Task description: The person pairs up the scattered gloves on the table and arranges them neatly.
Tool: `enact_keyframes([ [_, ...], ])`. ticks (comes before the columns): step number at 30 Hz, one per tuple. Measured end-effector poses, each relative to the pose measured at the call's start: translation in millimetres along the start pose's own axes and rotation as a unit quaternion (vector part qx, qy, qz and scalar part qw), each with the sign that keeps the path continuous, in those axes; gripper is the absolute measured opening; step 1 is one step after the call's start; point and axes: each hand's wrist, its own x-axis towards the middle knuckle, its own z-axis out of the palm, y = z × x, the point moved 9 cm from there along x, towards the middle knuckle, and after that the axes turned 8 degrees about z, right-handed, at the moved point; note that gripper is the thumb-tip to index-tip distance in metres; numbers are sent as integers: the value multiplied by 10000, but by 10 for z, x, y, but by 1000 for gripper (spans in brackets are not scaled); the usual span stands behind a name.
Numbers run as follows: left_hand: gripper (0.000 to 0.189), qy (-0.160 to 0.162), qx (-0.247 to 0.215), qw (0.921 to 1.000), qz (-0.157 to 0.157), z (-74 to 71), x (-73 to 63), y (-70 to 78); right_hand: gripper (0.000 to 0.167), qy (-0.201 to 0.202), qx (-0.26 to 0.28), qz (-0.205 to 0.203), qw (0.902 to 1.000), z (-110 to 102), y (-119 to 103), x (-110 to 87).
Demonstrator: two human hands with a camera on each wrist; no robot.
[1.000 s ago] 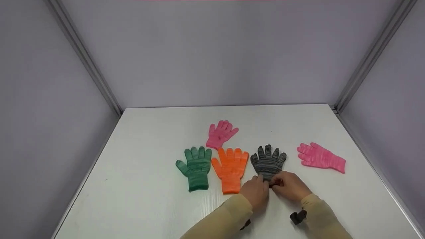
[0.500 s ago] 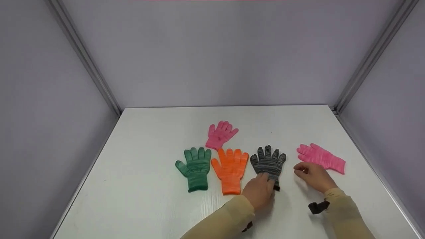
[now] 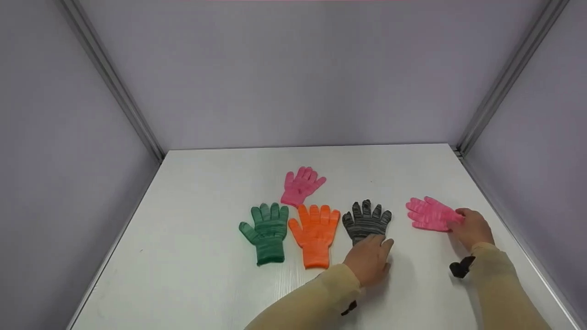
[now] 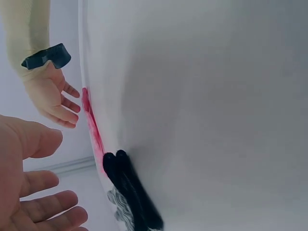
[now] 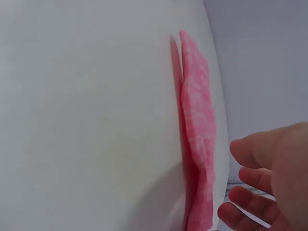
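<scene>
In the head view my left hand (image 3: 368,259) is over the cuff end of a dark grey striped knit glove (image 3: 367,222), hiding the cuff. Its fingers look apart and relaxed in the left wrist view, beside the glove's black cuff edge (image 4: 130,192). My right hand (image 3: 472,229) is at the cuff of a pink knit glove (image 3: 431,214) on the right, covering that end. In the right wrist view, loosely bent fingers (image 5: 260,149) stand apart from the pink fabric (image 5: 199,120), holding nothing.
An orange glove (image 3: 316,233) and a green glove (image 3: 269,233) lie side by side, fingers pointing away. Behind them is a second pink glove (image 3: 301,187), tilted. The white table (image 3: 192,220) has grey walls (image 3: 293,78) at the back and sides.
My right hand has left the grey glove's cuff and moved right to the pink glove's cuff end. The left hand has also come off the grey glove, shifting slightly right.
</scene>
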Motion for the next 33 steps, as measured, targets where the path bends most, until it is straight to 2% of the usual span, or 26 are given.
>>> enact_keyframes([
  [7, 55, -98, 121, 9999, -42, -67, 291, -8, 50, 119, -410, -154, 9990, -32, 144, 171],
  [13, 54, -197, 137, 9997, -59, -49, 455, 8, 49, -209, -777, -275, 9964, -31, 245, 248],
  [19, 54, -342, 134, 9993, -115, -32, 542, 12, 49, -331, -1066, -499, 9925, -32, 244, 316],
  [25, 53, -610, -8, 9979, -235, 35, 607, -48, 49, -398, -1188, -645, 9900, 13, 243, 388],
  [33, 46, -617, -116, 9975, -322, 98, 655, -112, 47, -618, -1136, -617, 9897, 31, 189, 406],
])
